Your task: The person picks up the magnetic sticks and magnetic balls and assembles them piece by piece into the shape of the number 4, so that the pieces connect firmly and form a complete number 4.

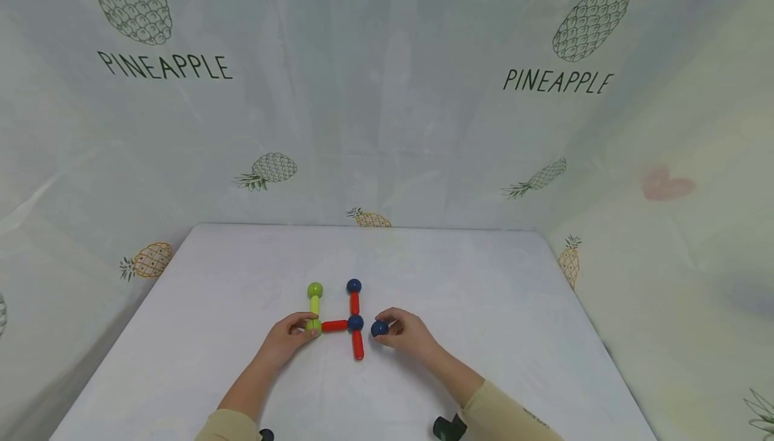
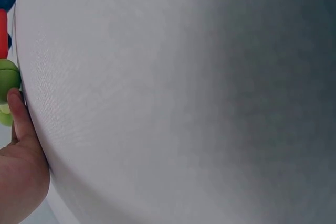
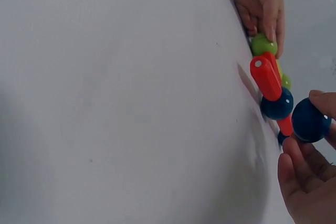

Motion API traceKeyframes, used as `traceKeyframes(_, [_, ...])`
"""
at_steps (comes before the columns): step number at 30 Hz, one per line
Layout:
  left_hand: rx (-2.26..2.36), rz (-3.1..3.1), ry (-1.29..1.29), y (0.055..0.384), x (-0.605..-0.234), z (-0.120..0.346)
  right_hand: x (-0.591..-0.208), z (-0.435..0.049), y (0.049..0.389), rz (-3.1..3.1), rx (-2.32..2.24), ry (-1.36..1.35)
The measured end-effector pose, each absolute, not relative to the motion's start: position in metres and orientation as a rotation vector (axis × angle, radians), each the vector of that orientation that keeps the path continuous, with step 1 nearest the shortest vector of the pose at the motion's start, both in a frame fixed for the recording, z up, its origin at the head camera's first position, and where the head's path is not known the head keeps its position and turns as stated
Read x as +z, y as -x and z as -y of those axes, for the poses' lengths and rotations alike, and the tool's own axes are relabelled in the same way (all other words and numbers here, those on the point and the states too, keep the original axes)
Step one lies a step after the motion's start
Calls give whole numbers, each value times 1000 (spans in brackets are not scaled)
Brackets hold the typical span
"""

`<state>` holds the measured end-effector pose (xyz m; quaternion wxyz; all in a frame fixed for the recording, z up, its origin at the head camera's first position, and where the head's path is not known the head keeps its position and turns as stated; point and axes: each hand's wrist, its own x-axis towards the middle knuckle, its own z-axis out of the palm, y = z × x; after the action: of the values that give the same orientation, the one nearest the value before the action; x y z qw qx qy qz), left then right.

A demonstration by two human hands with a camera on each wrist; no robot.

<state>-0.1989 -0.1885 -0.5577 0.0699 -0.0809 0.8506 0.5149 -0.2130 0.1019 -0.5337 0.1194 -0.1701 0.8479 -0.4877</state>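
Observation:
My left hand [image 1: 287,338] pinches a green ball [image 1: 314,325] at the left corner of a stick-and-ball construction lying on the table. From that ball a yellow-green rod [image 1: 314,304] runs to a farther green ball [image 1: 315,290]. A red rod [image 1: 335,326] joins it to a middle blue ball [image 1: 355,323]. Another red rod [image 1: 354,304] leads from there to a far blue ball [image 1: 353,286]. Toward me points a third red rod [image 1: 358,345], its near end bare. Just right of the construction, my right hand [image 1: 410,335] holds a separate blue ball [image 3: 310,121] between thumb and fingers.
The white tabletop [image 1: 484,293] stretches around the construction. Behind it hangs a pineapple-print cloth [image 1: 387,105]. A dark device [image 1: 450,427] sits by the right sleeve, and a dark round thing [image 1: 267,435] shows beside the left sleeve.

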Motion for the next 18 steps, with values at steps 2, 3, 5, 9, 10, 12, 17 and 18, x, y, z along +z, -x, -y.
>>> traceKeyframes(2, [1552, -2563, 237, 199, -558, 189, -534, -101, 210, -2465, -1429, 507])
traceKeyframes(3, [1552, -2564, 238, 199, -558, 189, -535, -101, 209, -2458, -1431, 509])
traceKeyframes(5, [1548, -2566, 241, 198, -558, 188, -535, -101, 206, -2445, -1430, 505])
traceKeyframes(9, [1542, -2568, 236, 196, -555, 187, -534, -99, 201, -2422, -1425, 497])
traceKeyframes(10, [1543, -2568, 234, 196, -555, 187, -533, -99, 199, -2419, -1422, 497])
traceKeyframes(12, [1546, -2566, 235, 195, -554, 187, -533, -97, 197, -2410, -1421, 493])
traceKeyframes(17, [1550, -2566, 240, 196, -555, 187, -532, -94, 191, -2371, -1434, 477])
traceKeyframes(18, [1551, -2566, 242, 196, -555, 187, -532, -94, 190, -2363, -1437, 473])
